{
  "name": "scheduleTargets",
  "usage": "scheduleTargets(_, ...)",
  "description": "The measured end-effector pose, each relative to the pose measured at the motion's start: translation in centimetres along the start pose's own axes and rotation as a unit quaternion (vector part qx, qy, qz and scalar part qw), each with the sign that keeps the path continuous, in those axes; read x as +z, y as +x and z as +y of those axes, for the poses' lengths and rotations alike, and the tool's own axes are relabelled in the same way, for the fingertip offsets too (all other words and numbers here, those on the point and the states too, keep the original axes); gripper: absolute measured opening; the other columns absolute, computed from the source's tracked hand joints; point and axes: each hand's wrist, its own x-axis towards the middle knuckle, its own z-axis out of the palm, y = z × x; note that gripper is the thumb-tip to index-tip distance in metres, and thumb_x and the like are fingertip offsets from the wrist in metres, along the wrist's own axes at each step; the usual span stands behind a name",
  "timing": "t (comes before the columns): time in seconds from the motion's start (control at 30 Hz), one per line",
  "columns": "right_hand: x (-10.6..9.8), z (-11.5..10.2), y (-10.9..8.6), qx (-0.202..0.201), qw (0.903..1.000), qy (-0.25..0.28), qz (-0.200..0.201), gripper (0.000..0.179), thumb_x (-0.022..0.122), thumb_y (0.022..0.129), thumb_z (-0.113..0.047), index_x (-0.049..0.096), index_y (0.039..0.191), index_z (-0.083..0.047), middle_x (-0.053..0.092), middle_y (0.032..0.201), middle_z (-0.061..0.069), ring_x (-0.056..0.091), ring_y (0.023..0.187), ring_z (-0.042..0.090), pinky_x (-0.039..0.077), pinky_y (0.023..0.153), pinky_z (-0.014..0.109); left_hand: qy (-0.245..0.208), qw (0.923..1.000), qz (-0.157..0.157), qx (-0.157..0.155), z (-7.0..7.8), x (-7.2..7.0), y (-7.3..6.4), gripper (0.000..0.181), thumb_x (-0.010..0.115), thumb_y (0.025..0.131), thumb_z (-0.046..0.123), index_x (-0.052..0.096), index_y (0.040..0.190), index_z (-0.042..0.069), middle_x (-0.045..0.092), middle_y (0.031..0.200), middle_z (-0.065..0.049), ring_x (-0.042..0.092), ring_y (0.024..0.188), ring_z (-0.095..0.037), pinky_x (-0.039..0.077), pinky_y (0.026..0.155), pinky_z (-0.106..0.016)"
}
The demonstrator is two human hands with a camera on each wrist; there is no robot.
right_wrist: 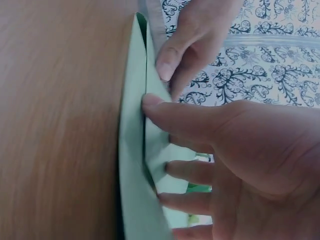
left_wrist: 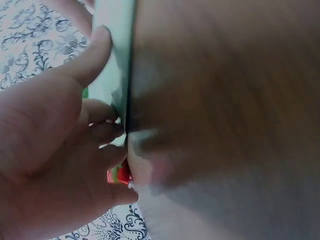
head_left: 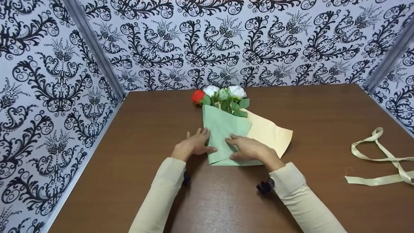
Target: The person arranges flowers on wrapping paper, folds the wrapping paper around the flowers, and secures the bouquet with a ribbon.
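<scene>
A bouquet of artificial flowers lies on the table, partly wrapped in green wrapping paper [head_left: 223,132] whose cream side [head_left: 268,132] shows at the right. A red flower [head_left: 198,96], white flowers [head_left: 237,92] and green leaves stick out at the top; the stems are hidden under the folded paper. My left hand [head_left: 195,144] lies along the fold at the left, its fingertips at the table and its thumb on the paper. With fingers spread, my right hand [head_left: 250,149] presses on the green flap. In the right wrist view the right thumb [right_wrist: 165,107] touches the layered lower edge.
A cream ribbon [head_left: 375,179] lies loosely looped on the right side of the brown table [head_left: 145,129]. Patterned walls [head_left: 210,42] stand behind and at both sides. A dark wrist device [head_left: 266,187] sits at my right cuff.
</scene>
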Motion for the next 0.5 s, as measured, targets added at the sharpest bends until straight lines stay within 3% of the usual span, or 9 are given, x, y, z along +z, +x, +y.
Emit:
scheduleTargets(0.17, -0.5, -1.5, -0.7, 0.020, 0.9989, -0.042, 0.004, 0.062, 0.067, 0.096, -0.031, 0.047, 0.150, -0.008, 0.035, 0.160, 0.022, 0.039, 0.145, 0.040, 0.037, 0.113, 0.059, 0.017, 0.9995, -0.027, 0.003, 0.5, 0.3, -0.6, 0.088, 0.051, 0.100, 0.053, 0.007, 0.162, 0.007, 0.002, 0.170, -0.011, 0.000, 0.158, -0.029, -0.002, 0.126, -0.057)
scheduleTargets(0.27, -0.6, -2.7, -1.1, 0.006, 0.9977, -0.054, 0.040, 0.058, 0.068, 0.096, -0.032, 0.052, 0.145, -0.005, 0.040, 0.156, 0.025, 0.039, 0.144, 0.044, 0.035, 0.113, 0.062, 0.040, 0.9987, -0.030, -0.004, 1.3, 0.5, -1.3, 0.089, 0.049, 0.100, 0.055, 0.007, 0.162, 0.008, 0.003, 0.170, -0.010, 0.000, 0.158, -0.029, -0.002, 0.126, -0.057)
scheduleTargets(0.37, -0.1, -3.7, -1.2, -0.027, 0.9961, -0.037, 0.075, 0.061, 0.068, 0.095, -0.033, 0.051, 0.146, -0.004, 0.036, 0.158, 0.027, 0.029, 0.148, 0.048, 0.027, 0.118, 0.063, 0.066, 0.9972, -0.033, -0.012, 2.0, 0.7, -1.9, 0.087, 0.049, 0.100, 0.055, 0.010, 0.162, 0.009, 0.006, 0.170, -0.010, 0.005, 0.158, -0.030, 0.000, 0.125, -0.059)
scheduleTargets(0.43, 0.3, -4.2, -1.1, -0.049, 0.9964, -0.007, 0.068, 0.068, 0.067, 0.096, -0.035, 0.042, 0.152, -0.006, 0.026, 0.162, 0.027, 0.016, 0.152, 0.050, 0.019, 0.121, 0.063, 0.081, 0.9964, -0.024, -0.008, 2.1, 0.6, -2.0, 0.082, 0.053, 0.100, 0.052, 0.018, 0.161, 0.012, 0.014, 0.170, -0.009, 0.013, 0.157, -0.031, 0.003, 0.124, -0.063)
scheduleTargets(0.5, 0.9, -4.4, -0.8, -0.060, 0.9970, 0.017, 0.046, 0.076, 0.066, 0.097, -0.038, 0.031, 0.158, -0.008, 0.017, 0.165, 0.026, 0.008, 0.153, 0.049, 0.013, 0.122, 0.064, 0.079, 0.9968, -0.001, 0.008, 1.9, 0.3, -1.9, 0.072, 0.061, 0.097, 0.047, 0.038, 0.155, 0.011, 0.035, 0.163, -0.010, 0.031, 0.152, -0.032, 0.006, 0.122, -0.067)
